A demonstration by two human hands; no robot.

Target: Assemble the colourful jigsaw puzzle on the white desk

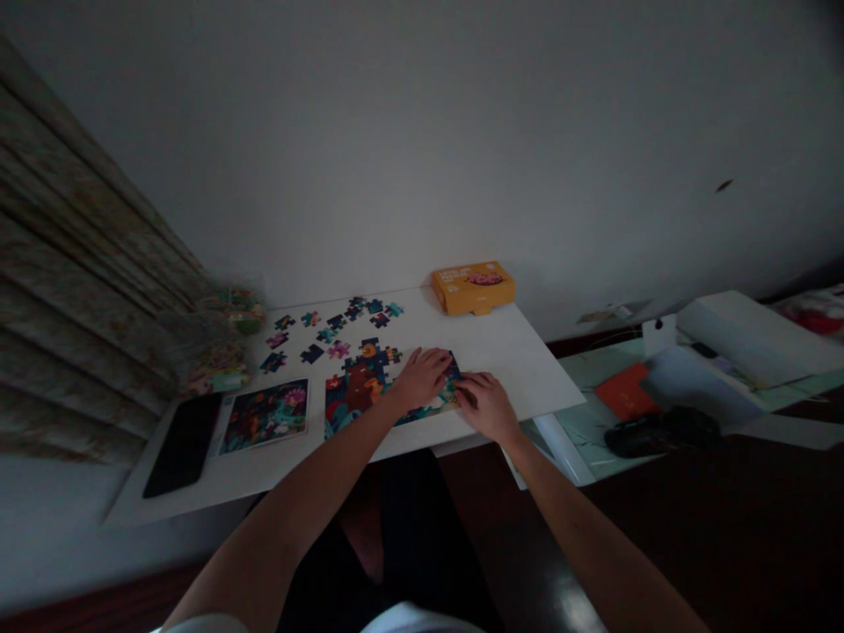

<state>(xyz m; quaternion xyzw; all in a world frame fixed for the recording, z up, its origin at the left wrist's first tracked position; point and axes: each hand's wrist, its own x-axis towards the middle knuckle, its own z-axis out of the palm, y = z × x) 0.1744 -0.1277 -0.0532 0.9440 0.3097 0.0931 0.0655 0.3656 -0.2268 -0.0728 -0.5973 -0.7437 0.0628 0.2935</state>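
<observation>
A partly assembled jigsaw puzzle (360, 387) lies at the front of the white table, dark and colourful, with a bear-like brown figure on it. My left hand (424, 376) rests flat over its right part, fingers stretched out and holding nothing visible. At the puzzle's right edge, my right hand (486, 403) has its thumb and bent fingers closed on the border. Both hands hide part of the picture beneath them. Loose jigsaw pieces (338, 349) are scattered behind and left of the puzzle. A printed reference picture (267, 415) lies to the left.
A black tablet-like slab (183, 444) lies at the left of the white table (541, 378). An orange puzzle box (473, 288) stands at the back right. Clear bags (221, 352) sit by the curtain (79, 290). Right of the table, a lower glass surface (586, 365) holds several items.
</observation>
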